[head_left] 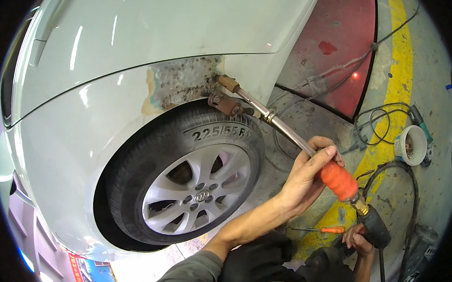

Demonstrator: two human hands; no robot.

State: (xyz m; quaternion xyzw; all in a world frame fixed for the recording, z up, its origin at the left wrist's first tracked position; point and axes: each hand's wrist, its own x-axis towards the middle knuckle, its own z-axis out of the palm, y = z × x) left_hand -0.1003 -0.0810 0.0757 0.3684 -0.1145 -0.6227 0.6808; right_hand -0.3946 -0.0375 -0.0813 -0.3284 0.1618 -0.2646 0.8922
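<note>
My left hand (311,172) is closed round a long dent puller (289,132), where its metal shaft meets a ridged orange-red grip (339,180). The brownish tip (227,83) is at the right end of a bare, pitted metal patch (183,81) on the white car fender (111,103). Just below, a rusty clamp (225,104) sits at the wheel arch edge. A brass fitting (360,205) joins the grip to a black rubber sleeve (376,229) with a cable. My right hand (359,241) is beside this sleeve, fingers curled; what they hold is hidden.
Below the arch stands the tyre (128,182) with its silver wheel. An orange-handled screwdriver (332,230) lies on the floor by a yellow stripe (401,58). A white bucket (411,145), green power tool (421,127), looped cables (411,179) and a red panel (337,25) are to the right.
</note>
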